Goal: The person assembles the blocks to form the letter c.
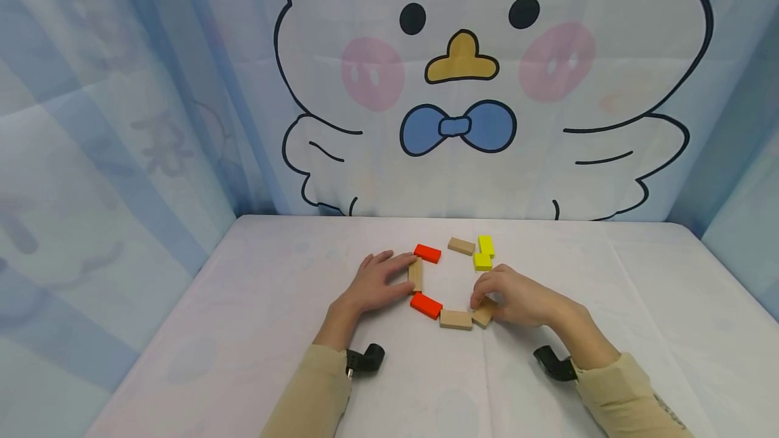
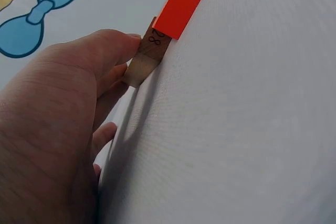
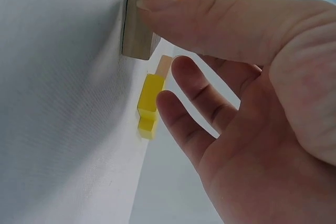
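A broken ring of small blocks lies on the white-covered table. At its left side, my left hand [image 1: 379, 282] touches a wooden block [image 1: 416, 276] with thumb and forefinger, the other fingers loosely extended. That block bears dark marks on one face in the left wrist view. My right hand [image 1: 517, 295] pinches another wooden block [image 1: 483, 314] at the ring's near right, thumb flat on its side. This block slants, its near corner close to a third wooden block [image 1: 456, 320]. A red block [image 1: 426, 305] joins the near-left curve; part of the pinched block is hidden by fingers.
A second red block [image 1: 428, 253] lies at the far left of the ring, with a wooden block [image 1: 461, 245] farther right. Two yellow blocks [image 1: 483, 261] sit end to end beyond my right hand. A printed curtain [image 1: 456, 181] stands behind the table.
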The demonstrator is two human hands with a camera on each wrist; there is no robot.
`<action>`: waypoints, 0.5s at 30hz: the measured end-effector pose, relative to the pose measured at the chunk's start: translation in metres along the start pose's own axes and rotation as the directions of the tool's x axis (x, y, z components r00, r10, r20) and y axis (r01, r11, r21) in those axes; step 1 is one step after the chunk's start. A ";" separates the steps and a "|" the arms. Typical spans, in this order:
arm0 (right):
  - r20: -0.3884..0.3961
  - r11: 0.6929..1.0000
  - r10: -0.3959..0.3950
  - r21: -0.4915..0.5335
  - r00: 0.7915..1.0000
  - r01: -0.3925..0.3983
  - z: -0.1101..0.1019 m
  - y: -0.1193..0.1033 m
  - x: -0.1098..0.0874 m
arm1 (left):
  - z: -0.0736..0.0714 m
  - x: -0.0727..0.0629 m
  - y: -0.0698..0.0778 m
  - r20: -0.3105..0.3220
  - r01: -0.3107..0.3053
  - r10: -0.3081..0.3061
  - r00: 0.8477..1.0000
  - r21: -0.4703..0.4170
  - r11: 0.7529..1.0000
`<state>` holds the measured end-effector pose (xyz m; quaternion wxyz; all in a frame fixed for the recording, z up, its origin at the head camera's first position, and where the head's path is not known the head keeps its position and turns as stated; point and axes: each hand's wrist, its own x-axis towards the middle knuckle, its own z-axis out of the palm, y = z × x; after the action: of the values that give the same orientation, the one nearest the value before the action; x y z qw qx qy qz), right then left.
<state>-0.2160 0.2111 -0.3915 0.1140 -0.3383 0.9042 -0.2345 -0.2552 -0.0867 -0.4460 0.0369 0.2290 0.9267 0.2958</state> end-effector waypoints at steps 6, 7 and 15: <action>-0.007 1.000 -0.005 -0.001 1.000 0.005 0.001 0.002 0.000 | 0.001 -0.001 -0.001 -0.006 -0.016 0.016 1.000 -0.002 1.000; -0.009 1.000 -0.007 -0.002 1.000 0.007 0.001 0.002 0.000 | 0.001 -0.001 -0.001 -0.007 -0.017 0.017 1.000 0.000 1.000; -0.018 1.000 -0.002 -0.012 1.000 0.002 0.002 0.003 -0.001 | 0.001 -0.002 -0.001 -0.004 -0.025 0.025 1.000 0.010 1.000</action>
<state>-0.2162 0.2130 -0.3949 0.1034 -0.3378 0.9062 -0.2323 -0.2537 -0.0872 -0.4477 0.0305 0.2399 0.9253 0.2922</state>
